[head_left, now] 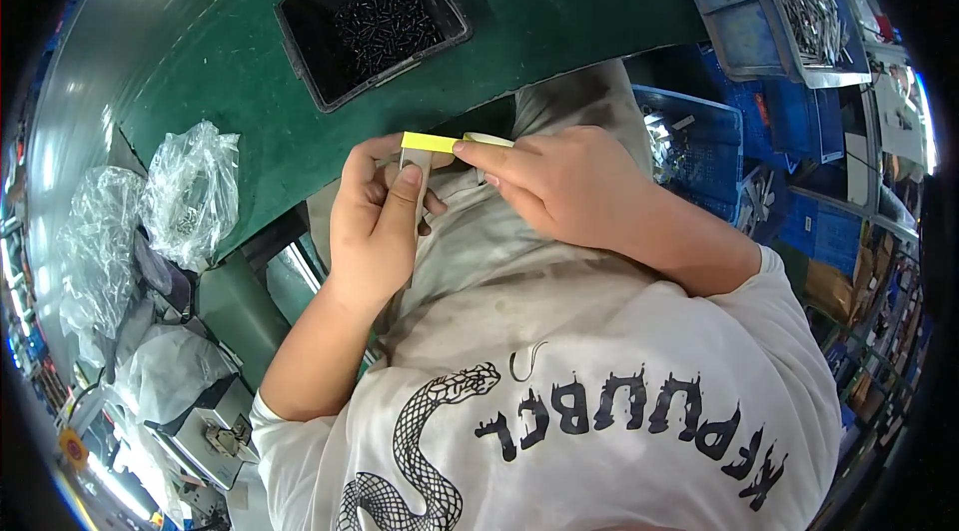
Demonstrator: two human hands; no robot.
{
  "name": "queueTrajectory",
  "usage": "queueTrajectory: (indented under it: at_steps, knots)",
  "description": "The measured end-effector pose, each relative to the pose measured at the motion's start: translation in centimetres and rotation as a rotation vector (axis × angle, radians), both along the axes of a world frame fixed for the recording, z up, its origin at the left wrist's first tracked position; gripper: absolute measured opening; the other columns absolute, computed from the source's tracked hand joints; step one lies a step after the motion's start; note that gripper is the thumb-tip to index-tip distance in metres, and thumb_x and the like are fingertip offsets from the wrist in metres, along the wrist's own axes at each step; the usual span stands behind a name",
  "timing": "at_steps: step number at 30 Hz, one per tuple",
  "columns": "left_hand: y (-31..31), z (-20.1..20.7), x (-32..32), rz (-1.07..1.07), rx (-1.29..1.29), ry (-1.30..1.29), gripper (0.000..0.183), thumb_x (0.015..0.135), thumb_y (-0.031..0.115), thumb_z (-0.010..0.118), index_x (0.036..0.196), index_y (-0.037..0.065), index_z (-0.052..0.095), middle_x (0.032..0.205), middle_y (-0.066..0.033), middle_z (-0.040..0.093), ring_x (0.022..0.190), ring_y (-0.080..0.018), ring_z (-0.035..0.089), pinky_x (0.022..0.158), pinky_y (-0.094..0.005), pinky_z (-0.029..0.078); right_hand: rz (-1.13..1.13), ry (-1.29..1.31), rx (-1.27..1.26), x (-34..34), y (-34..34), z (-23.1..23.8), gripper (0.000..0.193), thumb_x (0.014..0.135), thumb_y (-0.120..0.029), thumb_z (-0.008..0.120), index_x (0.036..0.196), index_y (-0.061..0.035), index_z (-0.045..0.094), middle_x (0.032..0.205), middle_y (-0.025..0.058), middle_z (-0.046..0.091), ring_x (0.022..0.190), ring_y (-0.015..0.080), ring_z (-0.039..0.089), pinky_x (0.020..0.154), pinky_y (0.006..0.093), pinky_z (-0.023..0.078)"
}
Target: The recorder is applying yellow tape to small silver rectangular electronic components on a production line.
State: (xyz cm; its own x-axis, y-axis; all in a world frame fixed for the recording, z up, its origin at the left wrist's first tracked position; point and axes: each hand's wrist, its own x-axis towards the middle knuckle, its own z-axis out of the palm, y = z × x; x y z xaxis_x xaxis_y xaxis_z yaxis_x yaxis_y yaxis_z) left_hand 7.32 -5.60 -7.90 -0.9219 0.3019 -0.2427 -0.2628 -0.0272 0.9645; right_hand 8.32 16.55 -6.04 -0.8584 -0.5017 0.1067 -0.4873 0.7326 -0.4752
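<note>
My left hand (372, 221) is closed around a flat, pale grey strip-shaped piece (413, 159), holding it upright in front of my lap. A length of yellow tape (430, 142) lies across the top end of that piece. From there the tape runs right to a small roll (487, 139), which my right hand (584, 189) holds. My right index finger is stretched along the tape, its tip touching the yellow band. Part of the roll is hidden behind my right fingers, and the lower part of the grey piece is covered by my left hand.
On the green table (225, 56) stands a black bin (306, 49) with many small black parts (385, 23). Clear plastic bags (192, 193) lie at the left. A blue crate (734, 6) of thin metal strips is at the upper right, above a blue basket (699, 109).
</note>
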Motion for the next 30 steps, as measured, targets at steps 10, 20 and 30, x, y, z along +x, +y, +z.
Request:
queueTrajectory:
  at_steps: [10,20,30]
  knots:
    - [0.0,0.4,-0.3,-0.003,0.021,-0.057,0.028,0.099,0.002,0.052,0.126,-0.002,0.044,0.099,-0.0107,0.069,0.067,-0.0096,0.062,0.052,-0.0209,0.048,-0.005,-0.059,-0.041,-0.1,0.0,-0.4,0.043,0.084,-0.012,0.064,0.127,-0.0146,0.063,0.069,0.0049,0.064,0.057,0.0241,0.063,0.052,0.0359,0.049]
    - [0.1,0.0,-0.2,0.029,-0.231,0.112,0.041,0.082,-0.003,0.073,0.116,0.0,0.049,0.098,-0.0095,0.067,0.067,-0.0083,0.061,0.053,-0.0213,0.047,0.002,-0.029,-0.021,-0.1,0.0,-0.2,0.043,0.084,-0.014,0.065,0.127,-0.0148,0.063,0.066,0.0047,0.061,0.054,0.0245,0.06,0.05,0.0362,0.048]
    - [-0.2,-0.5,0.2,-0.134,-0.663,0.466,0.018,0.096,0.007,0.058,0.112,-0.001,0.054,0.083,-0.0141,0.067,0.063,-0.02,0.064,0.06,-0.0316,0.053,0.033,0.05,-0.034,0.1,-0.1,-0.3,0.044,0.085,-0.014,0.066,0.129,-0.0153,0.062,0.065,0.0048,0.06,0.051,0.0249,0.058,0.049,0.0365,0.047]
